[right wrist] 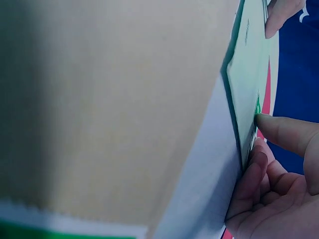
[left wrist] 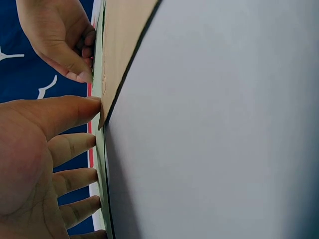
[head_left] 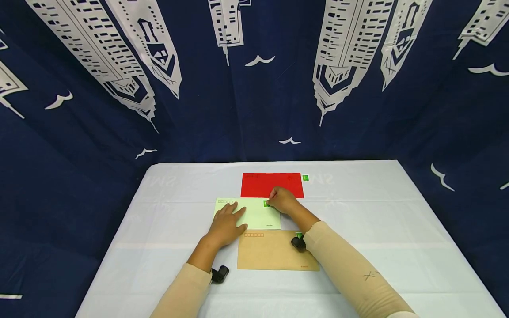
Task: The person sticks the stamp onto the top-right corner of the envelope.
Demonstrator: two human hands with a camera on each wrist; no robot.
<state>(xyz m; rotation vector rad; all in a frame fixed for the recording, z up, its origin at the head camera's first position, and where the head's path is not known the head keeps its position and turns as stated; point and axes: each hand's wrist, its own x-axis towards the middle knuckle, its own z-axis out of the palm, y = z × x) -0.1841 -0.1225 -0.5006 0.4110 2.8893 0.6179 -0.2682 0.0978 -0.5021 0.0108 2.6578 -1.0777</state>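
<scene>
A light green envelope [head_left: 254,216] lies in the middle of the white table. My left hand [head_left: 226,226] rests on its left half with fingers spread, fingertips touching the paper in the left wrist view. At the envelope's top right corner sits a green stamp [head_left: 266,203], partly covered by my right hand [head_left: 283,201]. In the right wrist view the thumb [right wrist: 284,132] reaches straight onto the stamp, while the other fingers curl beside the envelope's edge. Nearer me lies a brown envelope [head_left: 274,254], its green stamp [head_left: 299,235] partly hidden by the right wrist camera.
Beyond the green envelope lies a red envelope [head_left: 262,183]. A loose green stamp [head_left: 305,178] is just right of it. The white table [head_left: 167,229] reaches back to a dark blue curtain [head_left: 222,119] printed with white buildings and birds.
</scene>
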